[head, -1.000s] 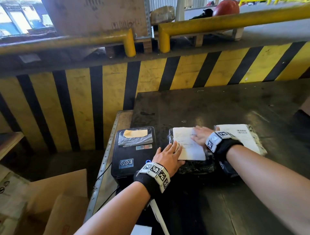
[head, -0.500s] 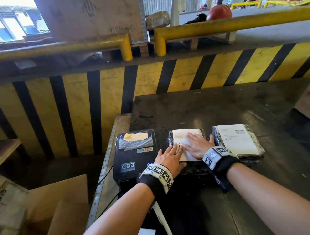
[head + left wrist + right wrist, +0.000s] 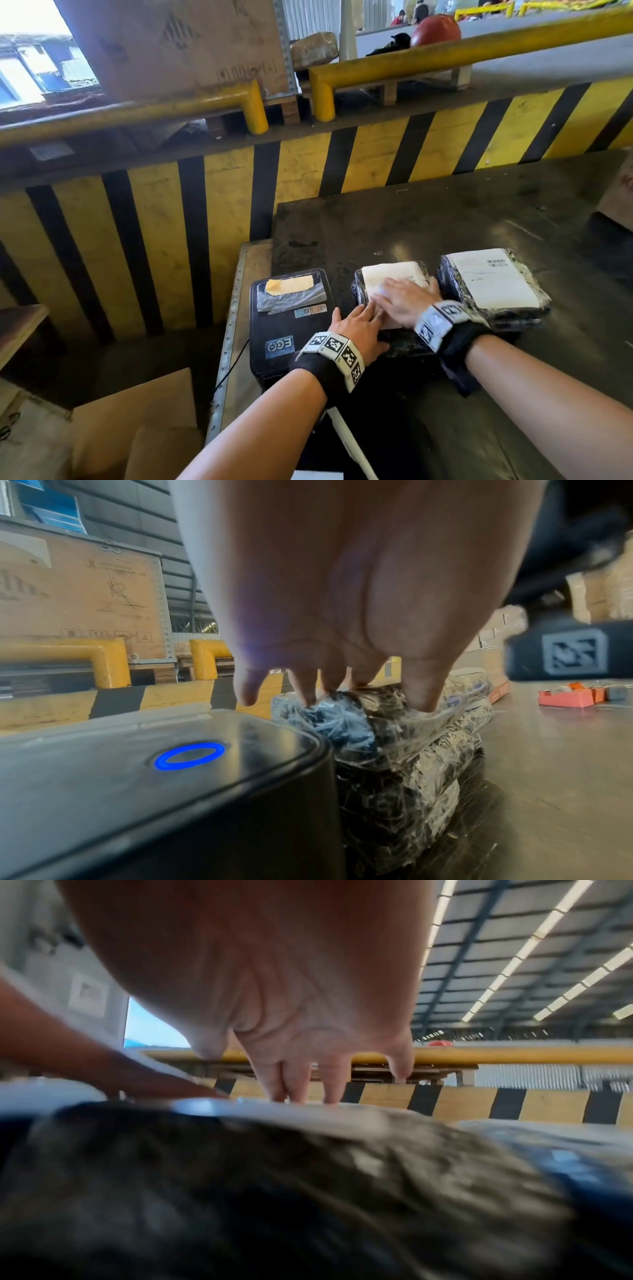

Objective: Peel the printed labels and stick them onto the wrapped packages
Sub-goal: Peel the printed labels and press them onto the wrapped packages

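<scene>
Fingers (image 3: 388,298) of the right hand (image 3: 407,303) lie straight and flat, pressing a white printed label (image 3: 394,274) onto the top of a film-wrapped package (image 3: 407,346) near the front left of the dark worktop (image 3: 445,222). The left hand (image 3: 356,329), at 7 o'clock from the right one, rests its own straight fingers (image 3: 304,693) on the package's near left corner, tips touching the crinkled wrap; neither hand grasps anything. In the right wrist view the fingertips (image 3: 274,1088) meet the pale label surface, the foreground blurred.

Just beside this package, at 3 o'clock, sits a second wrapped package (image 3: 455,284) whose label (image 3: 493,281), with barcode marks near its far right corner, already covers its top. At 9 o'clock, close against the first package, stands a black label printer (image 3: 291,342), a blue ring light (image 3: 189,754) glowing on its lid and a yellowish scrap (image 3: 289,284) on its far end.

Beyond the worktop, at 12 o'clock, runs a yellow-and-black striped barrier (image 3: 171,212) topped by yellow rails (image 3: 445,51). An orange tape dispenser (image 3: 568,696) lies well apart on the worktop, seen from the left wrist.
</scene>
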{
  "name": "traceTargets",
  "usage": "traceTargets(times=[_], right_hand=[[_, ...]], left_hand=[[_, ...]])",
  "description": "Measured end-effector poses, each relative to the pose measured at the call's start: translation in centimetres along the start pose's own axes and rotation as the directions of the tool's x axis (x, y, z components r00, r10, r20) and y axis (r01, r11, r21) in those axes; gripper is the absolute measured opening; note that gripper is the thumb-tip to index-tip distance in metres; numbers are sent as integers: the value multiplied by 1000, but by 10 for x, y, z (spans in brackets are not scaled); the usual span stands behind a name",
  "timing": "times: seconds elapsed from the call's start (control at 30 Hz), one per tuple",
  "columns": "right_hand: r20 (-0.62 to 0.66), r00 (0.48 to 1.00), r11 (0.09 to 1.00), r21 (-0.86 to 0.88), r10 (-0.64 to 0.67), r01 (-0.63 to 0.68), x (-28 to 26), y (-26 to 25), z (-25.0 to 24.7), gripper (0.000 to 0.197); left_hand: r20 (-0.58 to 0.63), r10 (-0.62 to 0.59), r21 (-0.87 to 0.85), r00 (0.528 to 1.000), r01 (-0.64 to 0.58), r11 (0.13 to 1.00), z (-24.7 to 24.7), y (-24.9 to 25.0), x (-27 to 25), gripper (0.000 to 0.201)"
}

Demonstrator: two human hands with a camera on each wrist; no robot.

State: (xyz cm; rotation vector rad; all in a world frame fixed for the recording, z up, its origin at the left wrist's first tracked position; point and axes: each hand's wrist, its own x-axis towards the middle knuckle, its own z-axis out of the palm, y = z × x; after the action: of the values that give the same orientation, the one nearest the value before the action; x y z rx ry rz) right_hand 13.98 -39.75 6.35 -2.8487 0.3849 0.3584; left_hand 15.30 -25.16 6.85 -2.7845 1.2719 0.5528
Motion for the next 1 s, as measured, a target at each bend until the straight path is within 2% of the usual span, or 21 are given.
traceTargets(times=[0.07,0.23,0.43,0.67,0.77,0.9,1.0], right_hand=[[-50,998,997,-49,48,-51,-14,16,4,66],[-33,976,974,-59,216,-218,-8,16,-17,62],[-18,1000,1000,-19,12,-12,-22,-17,-4,51],[-59,981,982,-35,184,-187,-27,14,-7,50],[-25,969,968,-45,246,-247,-16,3,-19,51],[-46,995,997,0,83,-84,-18,-26,-12,44],[-59,997,999,-22,48,-50,-37,-23,4,46]], left_hand=[[11,19,7,1000,-19,1000,1,-2,0,74],[31,32,23,999,-33,999,-2,-2,0,76],[23,67,34,997,-68,997,-2,-5,0,79],[76,92,74,993,-98,992,-2,-9,-1,86],[66,98,77,993,-103,992,-3,-9,-2,86],[36,133,91,991,-135,987,-1,-13,-2,82],[41,156,75,987,-158,984,-1,-19,-6,81]])
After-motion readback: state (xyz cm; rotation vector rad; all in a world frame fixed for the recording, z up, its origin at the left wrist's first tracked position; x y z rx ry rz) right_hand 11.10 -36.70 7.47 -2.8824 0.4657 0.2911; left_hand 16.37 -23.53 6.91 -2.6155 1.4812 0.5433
